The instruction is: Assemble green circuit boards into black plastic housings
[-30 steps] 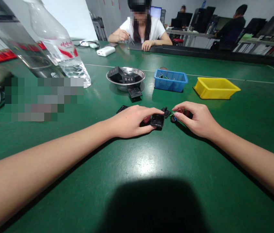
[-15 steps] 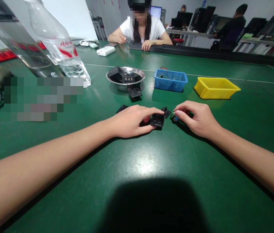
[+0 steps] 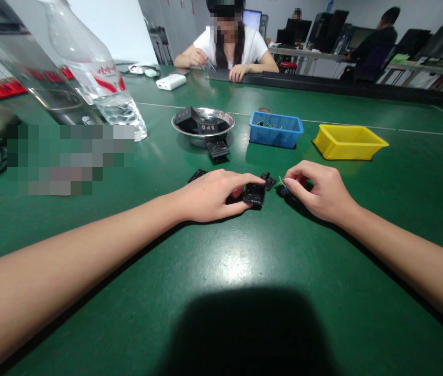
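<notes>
My left hand (image 3: 214, 196) rests on the green table with thumb and fingers closed around a small black plastic housing (image 3: 255, 195), its hollow side facing up. To its right, my right hand (image 3: 317, 189) pinches a small green circuit board (image 3: 280, 183); a dark and blue part shows beneath the fingertips, partly hidden. Between the hands, just behind the housing, lies a flat black plastic piece (image 3: 270, 181) with a short upright post. Another black piece (image 3: 197, 176) sticks out behind my left hand, mostly covered by it.
Behind the hands stand a steel bowl (image 3: 231, 125) of black housings, a blue bin (image 3: 276, 138) with small parts and a yellow bin (image 3: 347, 152). One black piece (image 3: 218, 150) leans at the bowl. A water bottle (image 3: 104, 78) is at left. A person (image 3: 258, 49) works opposite.
My right fingertips have shifted slightly, and more of the green circuit board shows, now tilted up. My left hand and the housing stay put. The person opposite has moved a thin tool.
</notes>
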A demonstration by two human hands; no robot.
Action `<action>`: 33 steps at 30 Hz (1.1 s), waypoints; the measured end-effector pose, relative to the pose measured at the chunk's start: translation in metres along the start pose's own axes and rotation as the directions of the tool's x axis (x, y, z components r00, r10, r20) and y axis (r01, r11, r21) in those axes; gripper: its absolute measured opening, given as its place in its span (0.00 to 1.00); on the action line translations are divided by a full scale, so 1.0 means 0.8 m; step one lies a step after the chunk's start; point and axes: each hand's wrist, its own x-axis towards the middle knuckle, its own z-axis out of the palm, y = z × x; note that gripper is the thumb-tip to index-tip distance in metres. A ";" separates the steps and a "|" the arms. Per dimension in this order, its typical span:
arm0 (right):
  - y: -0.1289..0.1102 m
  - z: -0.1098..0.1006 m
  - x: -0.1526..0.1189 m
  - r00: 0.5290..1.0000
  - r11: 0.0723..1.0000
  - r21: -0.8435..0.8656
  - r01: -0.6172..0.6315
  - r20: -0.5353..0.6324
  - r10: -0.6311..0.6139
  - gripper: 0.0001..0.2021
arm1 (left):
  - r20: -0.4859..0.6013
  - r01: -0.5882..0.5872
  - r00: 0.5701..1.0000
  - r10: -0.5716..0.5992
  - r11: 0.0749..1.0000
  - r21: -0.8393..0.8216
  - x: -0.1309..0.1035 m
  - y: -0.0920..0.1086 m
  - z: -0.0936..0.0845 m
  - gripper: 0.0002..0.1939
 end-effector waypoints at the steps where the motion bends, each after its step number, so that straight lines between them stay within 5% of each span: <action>1: 0.000 0.000 0.000 1.000 1.000 -0.001 -0.002 -0.006 0.002 0.06 | 0.000 -0.002 1.000 0.002 1.000 -0.001 0.000 0.000 0.000 0.23; 33: 0.001 0.000 -0.002 0.999 0.999 0.050 -0.008 -0.042 0.010 0.04 | -0.006 -0.007 1.000 0.007 1.000 0.004 -0.001 -0.003 0.000 0.23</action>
